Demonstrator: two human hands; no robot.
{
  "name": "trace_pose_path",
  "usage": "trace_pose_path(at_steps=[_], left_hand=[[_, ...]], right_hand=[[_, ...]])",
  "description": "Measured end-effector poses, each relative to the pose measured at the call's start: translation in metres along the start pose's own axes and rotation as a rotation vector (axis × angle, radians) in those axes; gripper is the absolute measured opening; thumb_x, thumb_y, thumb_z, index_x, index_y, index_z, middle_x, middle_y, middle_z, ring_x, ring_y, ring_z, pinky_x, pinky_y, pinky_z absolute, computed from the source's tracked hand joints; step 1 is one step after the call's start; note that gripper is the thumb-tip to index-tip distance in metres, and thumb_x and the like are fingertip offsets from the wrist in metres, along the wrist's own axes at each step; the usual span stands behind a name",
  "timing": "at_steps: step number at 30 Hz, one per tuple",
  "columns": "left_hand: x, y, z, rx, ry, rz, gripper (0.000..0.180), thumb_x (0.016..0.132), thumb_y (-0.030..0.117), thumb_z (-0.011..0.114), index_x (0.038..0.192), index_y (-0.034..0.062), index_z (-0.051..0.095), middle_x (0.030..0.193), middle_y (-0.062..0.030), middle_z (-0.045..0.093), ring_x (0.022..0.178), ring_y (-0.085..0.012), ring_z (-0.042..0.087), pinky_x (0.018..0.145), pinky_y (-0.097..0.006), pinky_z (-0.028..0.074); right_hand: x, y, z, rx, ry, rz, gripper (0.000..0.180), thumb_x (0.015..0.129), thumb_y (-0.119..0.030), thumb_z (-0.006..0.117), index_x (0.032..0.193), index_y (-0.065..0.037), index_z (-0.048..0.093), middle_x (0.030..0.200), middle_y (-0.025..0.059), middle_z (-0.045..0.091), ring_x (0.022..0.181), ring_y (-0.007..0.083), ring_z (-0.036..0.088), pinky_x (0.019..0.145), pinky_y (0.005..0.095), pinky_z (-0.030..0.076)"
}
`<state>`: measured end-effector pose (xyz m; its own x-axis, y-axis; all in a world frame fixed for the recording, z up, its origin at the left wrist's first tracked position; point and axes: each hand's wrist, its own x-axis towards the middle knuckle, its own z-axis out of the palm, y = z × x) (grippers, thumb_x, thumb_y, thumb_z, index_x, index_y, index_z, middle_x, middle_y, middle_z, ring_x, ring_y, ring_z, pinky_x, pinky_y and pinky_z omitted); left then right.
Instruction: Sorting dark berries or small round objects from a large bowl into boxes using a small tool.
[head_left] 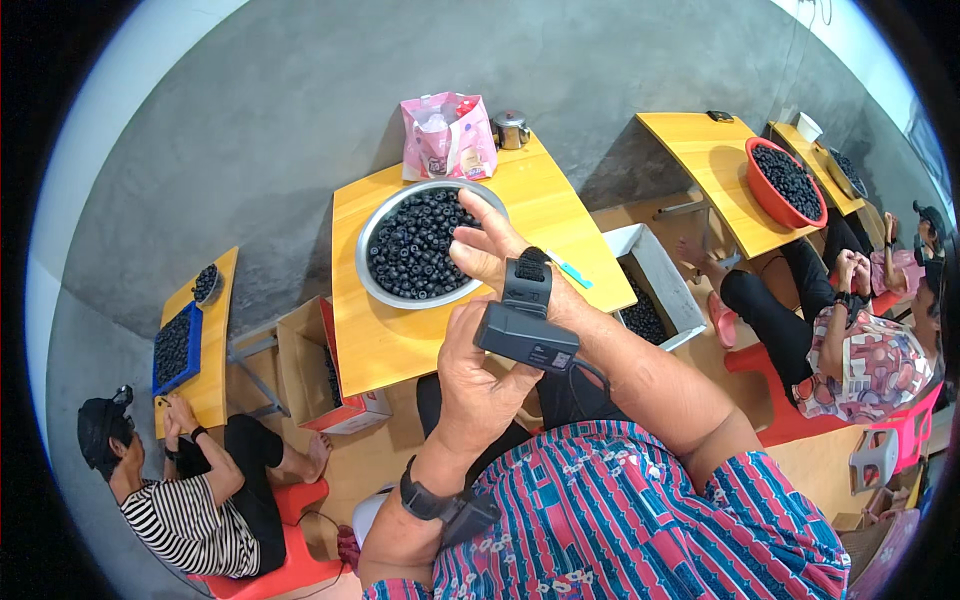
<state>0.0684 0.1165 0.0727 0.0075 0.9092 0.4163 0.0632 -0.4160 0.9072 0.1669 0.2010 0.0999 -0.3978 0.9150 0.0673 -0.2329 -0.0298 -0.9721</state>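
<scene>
Hands meet above the front edge of my yellow table (400, 345). My left hand (478, 385) closes its grip around a dark box-shaped device (525, 338) strapped on my right wrist, probably to steady or adjust it. The device's long axis runs from 9 to 3 o'clock; its strap points to 12. My right hand (485, 250) has loose, half-open fingers holding nothing, just over the metal bowl (372, 232) of dark round fruits (415, 245) at 12 o'clock.
</scene>
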Motion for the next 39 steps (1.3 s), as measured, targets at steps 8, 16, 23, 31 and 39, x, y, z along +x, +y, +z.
trace_pose_path(at_steps=[8,16,23,31,39], left_hand=[[0.007,-0.011,-0.010,0.250,0.029,0.315,0.028,0.075,0.025,0.074,0.087,0.0065,0.057,0.088,-0.0061,0.056,0.087,-0.0284,0.052,0.080,-0.037,0.039],[-0.006,-0.007,-0.003,-0.044,-0.033,0.015,0.024,0.076,0.011,0.077,0.083,0.0062,0.055,0.086,-0.0022,0.059,0.082,-0.0123,0.055,0.077,-0.026,0.043],[-0.019,-0.018,-0.007,-0.100,0.052,-0.146,0.030,0.075,0.004,0.078,0.098,0.0001,0.059,0.090,-0.0027,0.064,0.081,-0.0104,0.059,0.073,-0.026,0.048],[-0.014,-0.053,-0.021,-0.264,-0.029,-0.155,0.026,0.083,-0.001,0.068,0.108,0.0014,0.061,0.097,-0.0043,0.066,0.087,-0.0130,0.063,0.080,-0.028,0.052],[-0.005,-0.037,-0.048,-0.075,0.083,-0.140,0.028,0.088,-0.006,0.056,0.115,-0.0003,0.057,0.108,-0.0042,0.059,0.101,-0.0117,0.056,0.091,-0.027,0.044]], right_hand=[[-0.001,-0.007,0.006,0.246,-0.017,-0.274,0.090,0.083,-0.027,0.074,0.152,-0.018,0.018,0.148,0.0215,0.029,0.131,0.0302,0.040,0.106,0.0402,0.035],[0.003,-0.015,0.008,0.578,-0.342,-0.285,0.102,0.081,-0.035,0.075,0.153,-0.016,0.006,0.152,0.0201,0.021,0.132,0.0315,0.038,0.106,0.0409,0.034],[0.018,-0.008,0.013,-0.011,-0.211,-0.261,0.072,0.087,-0.031,0.064,0.149,-0.018,0.030,0.137,0.0183,0.046,0.125,0.0276,0.047,0.102,0.0368,0.039],[0.027,0.011,0.005,-0.960,-0.064,-0.692,0.044,0.074,-0.012,0.072,0.116,-0.015,0.060,0.111,0.0114,0.060,0.102,0.0331,0.058,0.088,0.0406,0.048],[0.011,0.040,-0.008,-1.537,0.063,-0.833,0.037,0.076,-0.019,0.062,0.112,-0.017,0.062,0.122,0.0130,0.053,0.116,0.0305,0.051,0.096,0.0455,0.041]])
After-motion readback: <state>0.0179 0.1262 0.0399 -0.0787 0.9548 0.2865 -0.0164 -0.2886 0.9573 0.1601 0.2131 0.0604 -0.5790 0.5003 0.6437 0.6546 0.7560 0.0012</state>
